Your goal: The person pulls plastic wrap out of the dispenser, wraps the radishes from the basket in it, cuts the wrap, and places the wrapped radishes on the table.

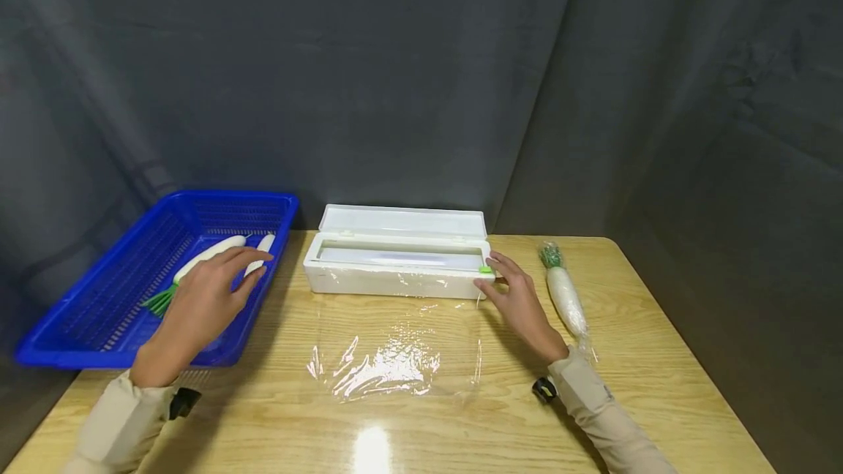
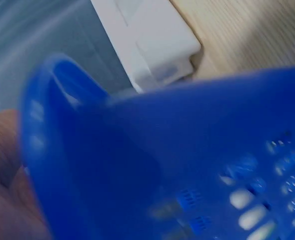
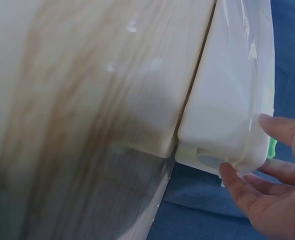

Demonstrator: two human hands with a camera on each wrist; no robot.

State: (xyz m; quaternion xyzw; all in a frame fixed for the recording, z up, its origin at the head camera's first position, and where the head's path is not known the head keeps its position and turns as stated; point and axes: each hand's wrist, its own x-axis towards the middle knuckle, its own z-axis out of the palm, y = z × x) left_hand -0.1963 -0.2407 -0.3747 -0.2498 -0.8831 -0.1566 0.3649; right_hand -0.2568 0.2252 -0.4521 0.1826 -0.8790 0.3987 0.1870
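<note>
White oblong box [image 1: 402, 242], crinkled clear film [image 1: 398, 353]

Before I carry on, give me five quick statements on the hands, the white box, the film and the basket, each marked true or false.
1. The right hand is at the right end of the white box. True.
2. The box's lid is closed. False: it stands open at the back of the box.
3. Clear film lies on the table in front of the box. True.
4. The wrapped white radish lies in the blue basket. False: it lies on the table, to the right of the right hand.
5. The green tab is at the box's left end. False: it is at the right end.
</note>
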